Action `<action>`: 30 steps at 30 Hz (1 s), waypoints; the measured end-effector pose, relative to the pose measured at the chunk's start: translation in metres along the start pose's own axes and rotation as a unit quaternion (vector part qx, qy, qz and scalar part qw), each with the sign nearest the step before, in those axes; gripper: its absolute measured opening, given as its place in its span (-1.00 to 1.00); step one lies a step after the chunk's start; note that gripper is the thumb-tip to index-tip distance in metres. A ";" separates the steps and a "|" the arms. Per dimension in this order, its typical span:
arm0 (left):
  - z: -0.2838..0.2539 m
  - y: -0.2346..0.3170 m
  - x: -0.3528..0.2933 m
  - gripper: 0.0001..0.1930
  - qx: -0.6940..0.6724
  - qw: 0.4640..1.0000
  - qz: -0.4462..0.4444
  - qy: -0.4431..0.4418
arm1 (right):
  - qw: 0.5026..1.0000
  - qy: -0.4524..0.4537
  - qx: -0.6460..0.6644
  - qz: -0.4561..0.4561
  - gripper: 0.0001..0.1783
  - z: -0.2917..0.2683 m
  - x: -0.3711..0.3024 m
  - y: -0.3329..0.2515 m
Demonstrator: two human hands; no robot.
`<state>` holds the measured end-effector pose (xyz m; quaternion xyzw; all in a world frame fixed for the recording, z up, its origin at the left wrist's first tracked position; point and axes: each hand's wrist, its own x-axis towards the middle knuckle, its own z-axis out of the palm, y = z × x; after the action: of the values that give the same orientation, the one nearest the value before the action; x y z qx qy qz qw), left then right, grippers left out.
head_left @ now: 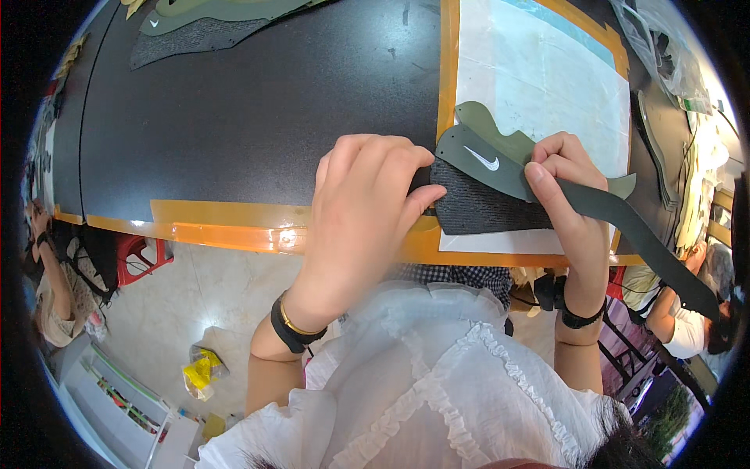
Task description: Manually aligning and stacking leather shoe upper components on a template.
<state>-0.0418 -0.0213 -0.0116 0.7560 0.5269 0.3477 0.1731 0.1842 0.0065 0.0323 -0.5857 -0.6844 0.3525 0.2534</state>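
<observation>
Between the thumb and fingers of my right hand (573, 184) is a long dark green strip (500, 173) with a white curved mark, apparently a cut shoe-upper piece. Its narrow tail hangs past the table edge to the right. Beneath the strip's wide end lies a black textured piece (488, 209), partly covered. A lighter olive green piece (491, 129) shows behind the strip, its middle hidden by my right hand. My left hand (359, 203) is at the black piece's left edge, thumb and index finger apart, the other fingers curled.
A white sheet (539, 70) bordered with orange tape (448, 55) covers the right part of the black table (258, 125). Similar green and black pieces (203, 39) lie at the far left. Plastic bags (664, 55) sit far right. Other people (687, 313) are at both sides.
</observation>
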 end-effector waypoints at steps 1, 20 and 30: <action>0.000 0.000 0.000 -0.63 0.000 1.000 0.000 0.000 | 1.000 0.000 0.000 0.000 -0.72 0.000 0.000 0.001; -0.003 0.000 0.000 -0.70 0.008 1.000 -0.003 -0.017 | 0.997 -0.016 -0.060 -0.036 -0.75 -0.003 0.005 0.004; -0.005 0.007 0.003 -0.52 0.056 0.996 -0.002 -0.069 | 0.996 -0.028 -0.073 -0.039 -0.80 -0.004 0.003 0.002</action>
<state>-0.0404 -0.0213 -0.0027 0.7853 0.5343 0.2644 0.1670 0.1881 0.0101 0.0333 -0.5656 -0.7373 0.3080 0.2040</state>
